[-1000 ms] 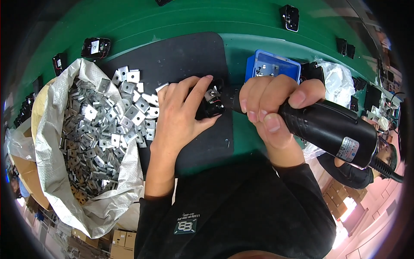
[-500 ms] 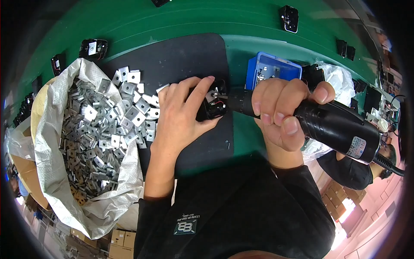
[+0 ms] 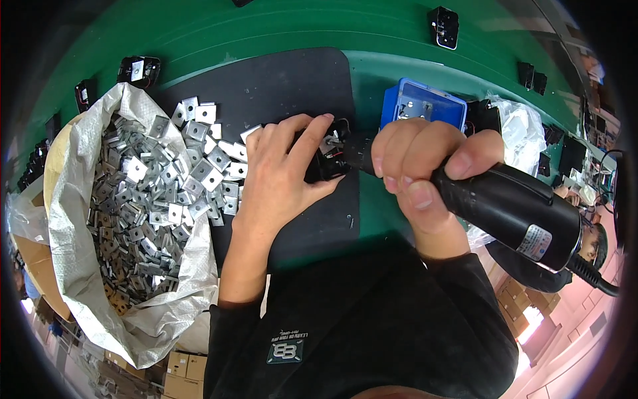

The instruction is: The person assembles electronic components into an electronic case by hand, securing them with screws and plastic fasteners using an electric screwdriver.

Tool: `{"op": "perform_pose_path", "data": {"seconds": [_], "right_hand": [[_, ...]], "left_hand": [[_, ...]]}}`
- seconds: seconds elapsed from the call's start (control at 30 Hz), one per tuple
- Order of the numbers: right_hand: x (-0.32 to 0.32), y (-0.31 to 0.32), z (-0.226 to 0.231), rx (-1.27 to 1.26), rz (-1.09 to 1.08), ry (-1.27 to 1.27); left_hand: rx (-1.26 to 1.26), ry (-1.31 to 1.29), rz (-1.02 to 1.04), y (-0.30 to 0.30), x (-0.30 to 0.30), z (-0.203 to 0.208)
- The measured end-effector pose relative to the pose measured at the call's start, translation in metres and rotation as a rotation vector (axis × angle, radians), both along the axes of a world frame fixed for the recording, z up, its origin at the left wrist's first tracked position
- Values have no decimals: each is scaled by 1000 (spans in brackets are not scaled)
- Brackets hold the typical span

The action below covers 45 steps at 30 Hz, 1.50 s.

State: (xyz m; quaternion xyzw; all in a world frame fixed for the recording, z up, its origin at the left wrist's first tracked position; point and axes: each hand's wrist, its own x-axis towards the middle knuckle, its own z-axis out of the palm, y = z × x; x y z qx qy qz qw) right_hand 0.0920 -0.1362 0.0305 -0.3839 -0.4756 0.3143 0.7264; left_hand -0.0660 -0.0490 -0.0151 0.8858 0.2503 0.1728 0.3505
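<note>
My left hand grips a small black plastic housing on the black mat. A metal plate and thin red wires show inside the housing. My right hand is wrapped round a black corded electric screwdriver, held nearly level. Its nose points left into the housing, at the metal plate; whether the tip sits on a screw I cannot make out. Square metal plates with centre holes lie loose beside my left hand and spill from a white woven sack.
A blue bin with small metal parts stands beyond my right hand. More black housings sit on the green table. Clear plastic bags lie at the right, near another person's dark sleeve. A screw rests on the mat.
The electric screwdriver and my right hand have shifted slightly left, bringing its nose closer into the housing. My left hand keeps its hold on the housing.
</note>
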Motion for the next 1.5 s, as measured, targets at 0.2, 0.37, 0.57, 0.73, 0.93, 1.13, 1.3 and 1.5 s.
{"op": "perform_pose_path", "data": {"seconds": [0.2, 0.37, 0.57, 0.73, 0.93, 1.13, 1.3, 1.5], "right_hand": [[5, 0, 0, 7, 83, 10], [9, -5, -4, 47, 25, -39], [46, -33, 28, 319, -412, 121], [72, -31, -1, 64, -682, -75], [77, -31, -25, 92, -710, -186], [72, -29, -18, 122, -722, -110], [66, -35, 0, 198, -697, -34], [63, -56, 20, 190, -598, 28]], "left_hand": [[22, -22, -22, 0, 4, 4], [59, 7, -28, -1, 9, 11], [205, 4, 56, 28, 57, 24], [352, 94, 74, 85, 122, 5], [639, 116, 67, 83, 165, 14], [538, -263, -288, 68, 234, -12], [413, -71, -373, 72, 214, 2], [244, -22, -98, 30, 81, 44]]}}
